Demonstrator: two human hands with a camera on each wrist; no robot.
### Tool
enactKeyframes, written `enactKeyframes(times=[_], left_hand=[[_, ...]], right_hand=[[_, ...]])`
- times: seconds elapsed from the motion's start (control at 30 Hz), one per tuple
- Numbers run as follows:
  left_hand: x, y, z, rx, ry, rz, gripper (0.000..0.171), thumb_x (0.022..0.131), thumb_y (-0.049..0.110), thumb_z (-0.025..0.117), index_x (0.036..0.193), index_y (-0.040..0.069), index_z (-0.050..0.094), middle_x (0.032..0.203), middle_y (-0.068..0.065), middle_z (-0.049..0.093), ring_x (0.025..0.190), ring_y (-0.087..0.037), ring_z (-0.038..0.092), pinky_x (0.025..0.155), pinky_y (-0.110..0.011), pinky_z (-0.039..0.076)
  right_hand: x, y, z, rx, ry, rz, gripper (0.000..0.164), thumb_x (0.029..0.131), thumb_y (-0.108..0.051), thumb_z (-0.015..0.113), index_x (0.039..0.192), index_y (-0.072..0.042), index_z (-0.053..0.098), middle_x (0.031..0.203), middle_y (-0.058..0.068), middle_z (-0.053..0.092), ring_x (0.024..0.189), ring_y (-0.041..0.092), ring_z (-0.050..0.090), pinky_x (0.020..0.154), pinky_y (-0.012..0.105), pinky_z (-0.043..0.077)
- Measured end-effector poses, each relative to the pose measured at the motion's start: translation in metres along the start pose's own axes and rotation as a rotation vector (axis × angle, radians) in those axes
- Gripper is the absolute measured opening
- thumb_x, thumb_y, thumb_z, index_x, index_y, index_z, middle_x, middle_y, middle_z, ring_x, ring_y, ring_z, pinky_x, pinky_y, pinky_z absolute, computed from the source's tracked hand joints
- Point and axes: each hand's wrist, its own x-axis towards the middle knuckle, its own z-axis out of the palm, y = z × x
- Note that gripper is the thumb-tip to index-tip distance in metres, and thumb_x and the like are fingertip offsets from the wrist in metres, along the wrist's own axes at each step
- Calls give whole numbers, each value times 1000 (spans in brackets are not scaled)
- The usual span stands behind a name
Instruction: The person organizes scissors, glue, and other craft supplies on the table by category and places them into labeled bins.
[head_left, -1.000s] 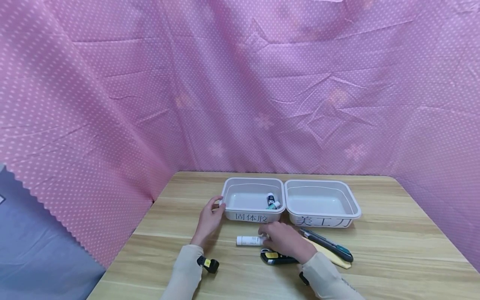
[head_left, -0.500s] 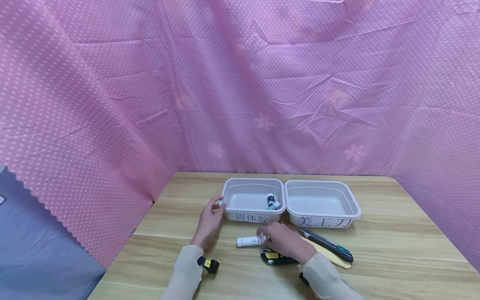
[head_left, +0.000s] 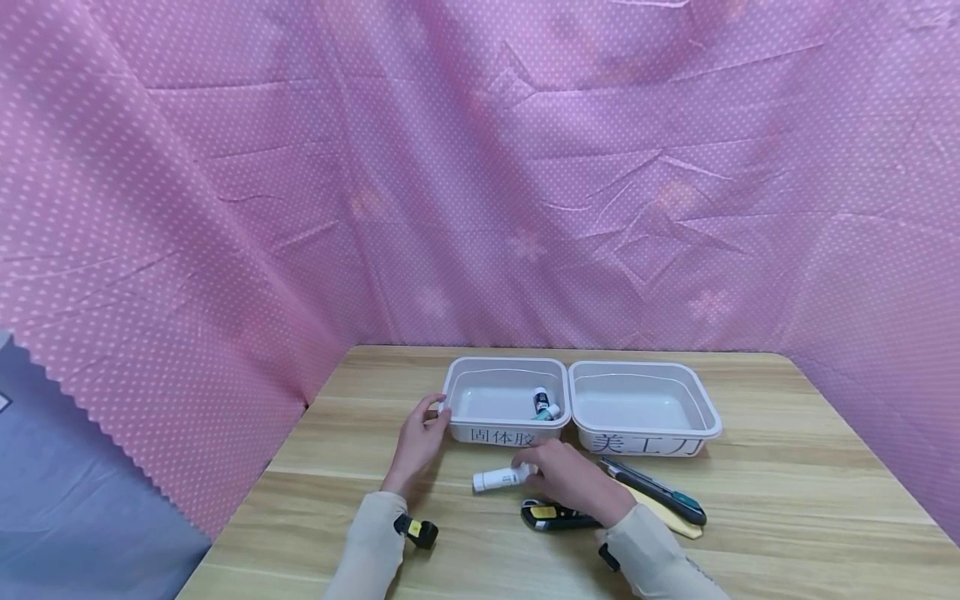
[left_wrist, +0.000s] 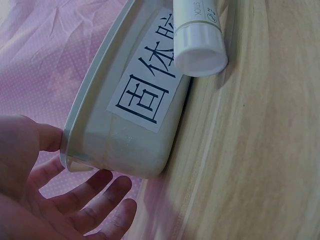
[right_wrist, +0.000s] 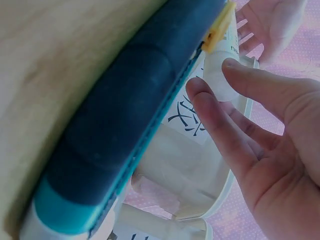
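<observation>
My right hand (head_left: 573, 479) pinches one end of a white glue stick (head_left: 497, 479) between thumb and fingertips, in front of the left white plastic box (head_left: 459, 431). The glue stick lies slantwise, its free end pointing left; whether that end touches the table I cannot tell. My left hand (head_left: 418, 442) rests against the box's left end, thumb at the rim (left_wrist: 70, 125) and the other fingers loosely spread along the side. Inside that box, at its right, are a dark glue stick (head_left: 542, 397) and a green-and-white one (head_left: 550, 412).
A second white box (head_left: 645, 442) adjoins on the right. Below my right hand lies a black-and-yellow utility knife (head_left: 551, 516). To its right are a black-and-teal utility knife (head_left: 660, 492) and a yellow object (head_left: 670, 514), partly covered. A pink dotted cloth (head_left: 525, 208) hangs behind the table.
The glue stick has tilted, its gripped end rising slightly toward the left box along with my right fingers. My left hand stays at the box.
</observation>
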Motion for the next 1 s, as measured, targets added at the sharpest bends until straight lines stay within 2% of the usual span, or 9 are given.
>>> enactKeyframes(times=[0.27, 0.4, 0.6, 0.83, 1.0], left_hand=[[0, -1, 0, 11, -1, -11, 38, 104, 20, 60, 140, 8, 58, 123, -25, 67, 104, -34, 69, 85, -39, 57], [0, -2, 0, 12, 1, -6, 37, 104, 20, 60, 139, 8, 59, 122, -25, 67, 102, -33, 70, 84, -39, 57], [0, -2, -1, 6, 0, 5, 37, 103, 19, 60, 138, 8, 59, 120, -25, 67, 101, -34, 70, 83, -38, 57], [0, -2, -1, -2, -2, 6, 37, 103, 19, 60, 139, 7, 59, 121, -26, 68, 103, -37, 70, 83, -39, 57], [0, -3, -1, 0, -4, 1, 38, 104, 20, 60, 139, 8, 58, 121, -25, 67, 103, -38, 70, 83, -39, 57]], right_hand=[[0, -1, -1, 10, 8, -4, 25, 89, -9, 78, 113, -15, 77, 106, -1, 71, 85, 4, 62, 72, 22, 55], [-1, -1, -3, 20, 27, -32, 26, 89, -8, 78, 114, -14, 76, 107, 0, 72, 87, 7, 65, 73, 22, 55], [-1, -2, -6, 0, 76, -70, 27, 90, -6, 77, 117, -13, 75, 111, 1, 73, 92, 9, 67, 76, 22, 57], [-3, -5, -9, -28, 127, -84, 32, 92, -8, 75, 123, -15, 72, 119, 2, 71, 83, 4, 64, 72, 22, 56], [-5, -7, -11, -50, 180, -95, 32, 92, -9, 76, 123, -17, 72, 114, 1, 71, 84, 6, 63, 73, 23, 56]])
